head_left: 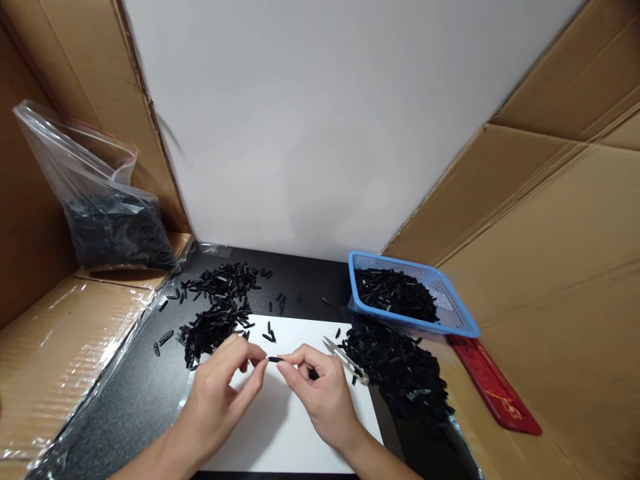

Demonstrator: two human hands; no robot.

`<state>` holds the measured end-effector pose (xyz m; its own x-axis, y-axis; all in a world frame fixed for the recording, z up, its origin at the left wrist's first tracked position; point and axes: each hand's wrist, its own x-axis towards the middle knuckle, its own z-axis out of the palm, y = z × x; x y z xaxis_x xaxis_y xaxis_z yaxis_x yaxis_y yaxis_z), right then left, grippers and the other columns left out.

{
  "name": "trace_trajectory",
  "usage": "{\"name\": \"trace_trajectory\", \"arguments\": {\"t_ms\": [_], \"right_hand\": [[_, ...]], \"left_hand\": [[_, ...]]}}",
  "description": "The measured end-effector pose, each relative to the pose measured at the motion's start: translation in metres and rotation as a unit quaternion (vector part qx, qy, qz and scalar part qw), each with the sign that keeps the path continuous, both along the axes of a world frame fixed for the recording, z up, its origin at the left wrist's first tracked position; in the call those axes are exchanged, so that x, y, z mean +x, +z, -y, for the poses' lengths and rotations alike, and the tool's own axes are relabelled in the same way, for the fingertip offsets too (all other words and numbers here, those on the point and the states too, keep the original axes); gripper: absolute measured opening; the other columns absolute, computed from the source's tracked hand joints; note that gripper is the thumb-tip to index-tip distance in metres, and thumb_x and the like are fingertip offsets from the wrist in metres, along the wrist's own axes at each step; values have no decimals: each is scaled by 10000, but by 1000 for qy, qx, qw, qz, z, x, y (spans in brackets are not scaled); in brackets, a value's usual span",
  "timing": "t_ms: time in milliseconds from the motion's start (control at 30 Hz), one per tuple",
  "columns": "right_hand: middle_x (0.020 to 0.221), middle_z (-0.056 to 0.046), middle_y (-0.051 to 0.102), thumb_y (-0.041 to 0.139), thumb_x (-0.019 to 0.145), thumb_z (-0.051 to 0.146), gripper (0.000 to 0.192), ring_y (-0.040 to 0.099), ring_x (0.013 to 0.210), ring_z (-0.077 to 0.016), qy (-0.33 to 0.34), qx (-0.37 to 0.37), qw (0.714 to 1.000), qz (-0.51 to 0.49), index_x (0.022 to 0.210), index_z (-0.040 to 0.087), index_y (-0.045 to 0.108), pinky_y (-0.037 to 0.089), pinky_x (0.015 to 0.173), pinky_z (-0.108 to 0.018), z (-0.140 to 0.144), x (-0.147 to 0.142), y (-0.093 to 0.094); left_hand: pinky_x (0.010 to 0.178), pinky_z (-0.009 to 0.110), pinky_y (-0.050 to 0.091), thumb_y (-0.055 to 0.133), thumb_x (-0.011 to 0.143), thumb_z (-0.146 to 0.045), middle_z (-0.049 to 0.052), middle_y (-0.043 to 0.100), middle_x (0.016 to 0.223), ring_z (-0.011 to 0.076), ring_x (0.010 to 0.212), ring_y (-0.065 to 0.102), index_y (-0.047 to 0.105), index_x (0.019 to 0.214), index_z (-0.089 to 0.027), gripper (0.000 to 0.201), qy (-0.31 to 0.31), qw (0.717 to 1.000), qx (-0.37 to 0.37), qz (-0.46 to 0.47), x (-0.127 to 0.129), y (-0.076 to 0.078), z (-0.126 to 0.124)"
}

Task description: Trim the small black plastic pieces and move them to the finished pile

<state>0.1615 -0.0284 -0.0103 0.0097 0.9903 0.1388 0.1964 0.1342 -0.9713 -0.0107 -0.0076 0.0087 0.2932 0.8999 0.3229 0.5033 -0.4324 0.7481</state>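
Note:
A small, slim black piece (275, 359) is held level over the white sheet (300, 427). My left hand (227, 380) pinches its left end between thumb and forefinger. At the other end, the thumb and forefinger of my right hand (320, 393) close on the same piece. Something black (313, 374), perhaps more pieces, shows within the curled fingers of my right hand. Just beyond the fingertips a few loose black pieces (270, 335) lie on the sheet. Small thread snips (347, 362) rest to the right of my right hand, beside a large black heap (400, 367).
Two black piles (223, 283) sit at the left on the dark table (120, 400). A blue perforated basket (457, 310) with black pieces stands at right, near a red flat case (495, 387). A clear zip bag (117, 227) leans at left. Cardboard walls (565, 233) flank the table.

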Motion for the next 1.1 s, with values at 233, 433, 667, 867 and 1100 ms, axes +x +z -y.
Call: {"name": "trace_trajectory", "arguments": {"t_ms": [233,433,667,867,1100], "right_hand": [[467,84,330,629,796,335,226,319,438,-96,-12,-24,999,-37,644,169,615,276,434,-231,0,-6,-2],[478,83,322,623,788,347,225,314,449,-99,-10,-38,998,-40,652,168,619,274,443,-234,2,-10,-4],[475,88,319,612,796,314,199,309,447,-97,-5,-38,999,-32,659,169,606,261,449,-234,2,-10,-6],[479,88,326,598,805,301,183,309,453,-99,11,-58,998,-37,676,171,593,247,458,-240,3,-10,-7],[490,87,337,602,803,314,189,308,471,-101,32,-82,994,-65,679,173,582,248,480,-247,2,-10,-4]], "left_hand": [[459,183,379,514,865,-222,-51,586,586,89,457,488,604,788,-223,119,-10,998,-1,-65,2,-7,3],[463,181,381,544,858,-199,-43,631,623,89,466,502,638,813,-226,108,-15,998,25,-58,2,-10,3],[506,186,408,505,886,-180,-34,645,689,102,528,574,598,881,-232,106,-38,991,65,-109,-1,-16,2],[483,239,315,409,910,-113,-35,554,637,117,503,525,531,817,-227,191,-81,959,141,-230,-7,-16,3],[477,208,299,398,850,-33,-61,459,613,93,481,435,475,780,-227,220,-86,971,132,-182,-5,-16,2]]}}
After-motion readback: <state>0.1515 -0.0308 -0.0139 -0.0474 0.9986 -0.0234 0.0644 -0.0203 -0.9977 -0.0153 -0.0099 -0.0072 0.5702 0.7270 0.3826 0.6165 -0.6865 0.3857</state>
